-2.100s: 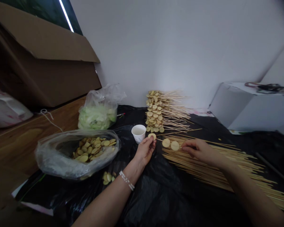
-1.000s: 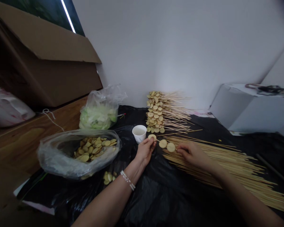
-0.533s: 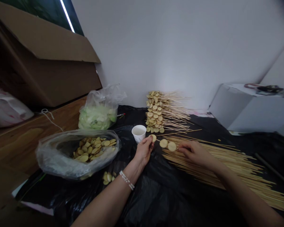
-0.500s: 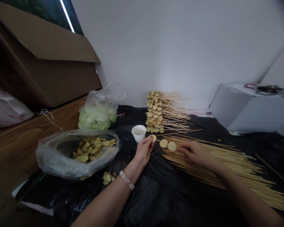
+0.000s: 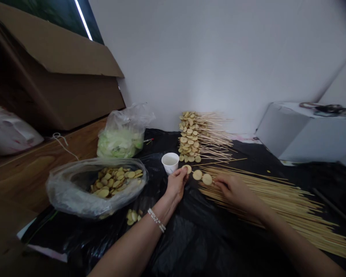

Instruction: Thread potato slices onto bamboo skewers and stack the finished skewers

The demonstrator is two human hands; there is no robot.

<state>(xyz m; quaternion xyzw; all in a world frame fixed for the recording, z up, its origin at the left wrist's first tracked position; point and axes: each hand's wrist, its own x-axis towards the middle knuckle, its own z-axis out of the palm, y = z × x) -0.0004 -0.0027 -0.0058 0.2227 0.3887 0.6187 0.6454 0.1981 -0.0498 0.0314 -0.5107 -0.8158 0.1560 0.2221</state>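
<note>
My left hand (image 5: 177, 182), a beaded bracelet at its wrist, pinches a round potato slice (image 5: 188, 169) at the tip of a skewer. Two more slices (image 5: 202, 177) are threaded along that skewer, just left of my right hand (image 5: 230, 187). My right fingers are closed on the skewer (image 5: 214, 181), whose rear part is hidden by the hand. Beneath and beyond the right hand lies a wide spread of bare wooden skewers (image 5: 279, 204). A white paper cup (image 5: 170, 163) with liquid in it stands just behind my left hand.
Filled skewers (image 5: 189, 140) are stacked against the wall. An open plastic bag (image 5: 63, 200) of slices sits left, with a bag of pale green vegetables (image 5: 119, 140) behind it. Loose slices (image 5: 133, 216) lie on the black sheet (image 5: 187, 242). A cardboard box (image 5: 75, 92) and a white box (image 5: 314, 134) flank the area.
My right hand and the two threaded slices have shifted slightly left, closer to the slice in my left hand. The gap between the slices has narrowed.
</note>
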